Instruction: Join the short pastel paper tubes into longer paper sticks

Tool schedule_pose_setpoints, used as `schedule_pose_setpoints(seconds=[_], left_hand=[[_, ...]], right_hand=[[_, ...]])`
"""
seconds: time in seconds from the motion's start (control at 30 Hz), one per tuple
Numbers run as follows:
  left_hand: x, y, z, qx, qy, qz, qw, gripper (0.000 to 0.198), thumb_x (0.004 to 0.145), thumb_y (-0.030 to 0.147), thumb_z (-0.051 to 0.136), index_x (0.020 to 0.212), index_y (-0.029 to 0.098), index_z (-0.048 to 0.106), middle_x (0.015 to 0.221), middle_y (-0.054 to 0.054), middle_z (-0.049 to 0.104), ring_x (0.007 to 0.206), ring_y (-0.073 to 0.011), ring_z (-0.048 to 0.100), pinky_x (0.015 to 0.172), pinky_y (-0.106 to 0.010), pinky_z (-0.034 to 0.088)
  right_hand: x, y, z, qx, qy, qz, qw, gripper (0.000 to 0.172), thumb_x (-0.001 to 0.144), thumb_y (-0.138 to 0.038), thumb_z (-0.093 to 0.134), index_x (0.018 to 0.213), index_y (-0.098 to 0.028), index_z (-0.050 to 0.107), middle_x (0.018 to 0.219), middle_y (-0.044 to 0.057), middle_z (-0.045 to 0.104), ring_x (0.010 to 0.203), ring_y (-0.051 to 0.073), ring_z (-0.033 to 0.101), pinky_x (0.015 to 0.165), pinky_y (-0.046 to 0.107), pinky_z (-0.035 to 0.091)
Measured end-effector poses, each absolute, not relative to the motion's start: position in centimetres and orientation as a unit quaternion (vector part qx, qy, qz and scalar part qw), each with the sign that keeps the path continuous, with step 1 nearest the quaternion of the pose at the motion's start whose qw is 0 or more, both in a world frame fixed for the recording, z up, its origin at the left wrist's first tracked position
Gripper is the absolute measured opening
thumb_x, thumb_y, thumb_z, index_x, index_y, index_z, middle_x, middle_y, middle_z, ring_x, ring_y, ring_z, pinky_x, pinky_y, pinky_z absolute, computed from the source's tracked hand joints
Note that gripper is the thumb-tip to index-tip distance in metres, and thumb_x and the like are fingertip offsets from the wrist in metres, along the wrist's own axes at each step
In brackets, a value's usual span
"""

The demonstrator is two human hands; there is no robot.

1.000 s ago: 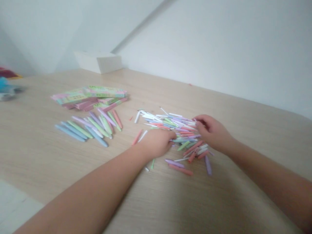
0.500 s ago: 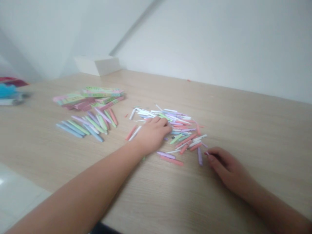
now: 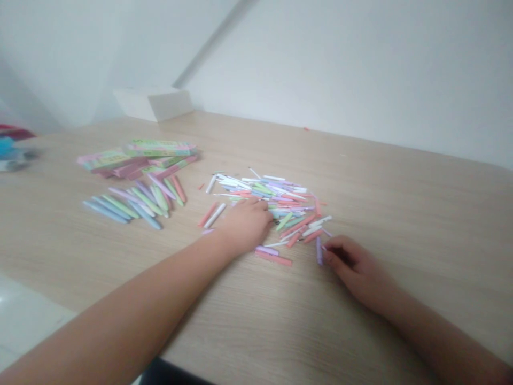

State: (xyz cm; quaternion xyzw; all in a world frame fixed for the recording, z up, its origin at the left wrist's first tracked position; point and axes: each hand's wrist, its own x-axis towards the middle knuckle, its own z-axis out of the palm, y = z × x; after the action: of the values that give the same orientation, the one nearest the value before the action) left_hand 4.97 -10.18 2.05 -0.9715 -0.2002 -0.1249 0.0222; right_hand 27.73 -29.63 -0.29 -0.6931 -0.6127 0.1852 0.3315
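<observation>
And there it goes: your right hand (image 3: 356, 267) has left the right edge of the pile of slender pastel pieces (image 3: 288, 196) and come down beside the lone purple piece (image 3: 319, 250), right of centre. Thumb and forefinger draw close there, but blur leaves me unsure whether they grip anything. Your left hand (image 3: 246, 227) stays over the pile mid-frame, fingers curled, tips hidden; I can't tell what they hold. So your hands now work apart on the tabletop (image 3: 380, 214), with pastel pens (image 3: 160, 199) and cartons (image 3: 160, 148) sitting left.
</observation>
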Motion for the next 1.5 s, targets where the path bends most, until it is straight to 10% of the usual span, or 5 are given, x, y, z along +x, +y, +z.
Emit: schedule_pose_setpoints(seconds=[0.67, 1.5], left_hand=[[5.2, -14.8, 3.9, -0.942, -0.102, -0.171, -0.270, 0.017, 0.100, 0.027, 0.051, 0.102, 0.023, 0.068, 0.093, 0.000, 0.074, 0.088, -0.0164, 0.067, 0.076, -0.028, 0.047], [5.2, -14.8, 3.9, -0.955, -0.071, -0.137, -0.252, 0.021, 0.100, 0.029, 0.050, 0.103, 0.023, 0.070, 0.098, -0.002, 0.074, 0.089, -0.0183, 0.067, 0.076, -0.029, 0.046]], right_hand=[[26.5, -30.1, -0.1, -0.665, -0.663, 0.098, 0.331, 0.014, 0.097, -0.034, 0.060, 0.102, -0.029, 0.072, 0.100, 0.003, 0.073, 0.089, 0.021, 0.069, 0.078, 0.034, 0.056], [26.3, -30.3, 0.3, -0.648, -0.684, 0.103, 0.317, 0.016, 0.095, -0.031, 0.062, 0.105, -0.031, 0.074, 0.099, 0.004, 0.075, 0.089, 0.022, 0.071, 0.078, 0.036, 0.058]])
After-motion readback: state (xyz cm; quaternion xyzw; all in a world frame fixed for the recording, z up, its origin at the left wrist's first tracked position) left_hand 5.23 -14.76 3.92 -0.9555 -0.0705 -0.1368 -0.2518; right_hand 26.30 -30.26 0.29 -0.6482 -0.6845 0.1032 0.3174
